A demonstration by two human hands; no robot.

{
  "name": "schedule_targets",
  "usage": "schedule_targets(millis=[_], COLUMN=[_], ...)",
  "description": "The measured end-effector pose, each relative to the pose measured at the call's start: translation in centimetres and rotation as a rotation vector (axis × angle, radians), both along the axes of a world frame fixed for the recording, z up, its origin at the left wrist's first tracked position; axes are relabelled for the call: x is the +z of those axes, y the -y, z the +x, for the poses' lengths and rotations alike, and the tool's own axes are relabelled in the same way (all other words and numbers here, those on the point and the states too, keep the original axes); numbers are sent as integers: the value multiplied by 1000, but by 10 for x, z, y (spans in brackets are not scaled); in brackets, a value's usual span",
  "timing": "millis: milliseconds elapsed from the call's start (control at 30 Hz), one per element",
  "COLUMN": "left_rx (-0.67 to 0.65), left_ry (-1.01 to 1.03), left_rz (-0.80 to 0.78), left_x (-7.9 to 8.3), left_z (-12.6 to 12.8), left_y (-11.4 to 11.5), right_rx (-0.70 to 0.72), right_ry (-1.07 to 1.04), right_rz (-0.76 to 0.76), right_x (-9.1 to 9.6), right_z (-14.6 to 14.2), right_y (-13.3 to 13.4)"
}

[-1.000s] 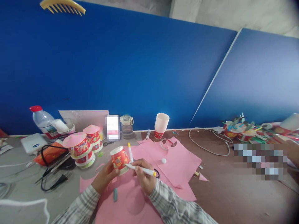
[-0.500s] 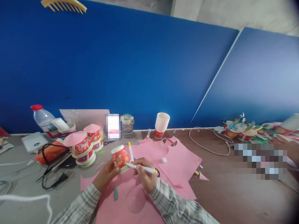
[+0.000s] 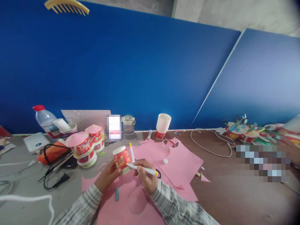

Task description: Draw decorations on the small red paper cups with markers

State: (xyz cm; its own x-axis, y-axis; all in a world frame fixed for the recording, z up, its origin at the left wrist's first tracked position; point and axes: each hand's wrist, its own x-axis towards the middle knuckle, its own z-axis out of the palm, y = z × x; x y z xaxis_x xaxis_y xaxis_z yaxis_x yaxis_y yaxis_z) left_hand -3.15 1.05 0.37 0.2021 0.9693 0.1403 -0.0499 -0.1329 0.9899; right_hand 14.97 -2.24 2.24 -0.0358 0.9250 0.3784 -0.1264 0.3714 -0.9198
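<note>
My left hand (image 3: 108, 178) is closed around a red patterned paper cup (image 3: 122, 157), held upside down with its white base up and a little tilted. A white marker (image 3: 145, 169) with a yellow end is pinched in my right hand (image 3: 146, 178). Its tip meets the printed side of the cup, low on the right. Another white marker with a yellow end (image 3: 131, 151) lies just behind the cup. Pink paper sheets (image 3: 161, 193) spread beneath both hands, one with a round cut-out. On the paper lies a small grey-green piece (image 3: 117, 194).
Stacked cups with pink cone tops (image 3: 81, 150) stand at left, near a bottle (image 3: 45, 122) and a black plug (image 3: 62, 180). Behind are a glass jar (image 3: 128, 128) and stacked white cups (image 3: 163, 123). A cable (image 3: 211, 151) and cups of scissors (image 3: 234, 129) lie right.
Both hands hold nearly the same pose, with the marker tip still at the cup. The whole view has shifted very slightly.
</note>
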Motion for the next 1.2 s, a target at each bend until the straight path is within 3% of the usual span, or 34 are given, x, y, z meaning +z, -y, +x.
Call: schedule_targets(millis=[567,1200], left_rx=[-13,-4], left_ry=[-60,-50], left_rz=[10,14], left_x=[-1,5], left_z=[-2,2], left_y=[-2,0], right_rx=[-55,-7], right_ry=[-40,-62], right_rz=[-42,-51], right_x=[-1,-4], right_z=[2,0], right_y=[-4,-4])
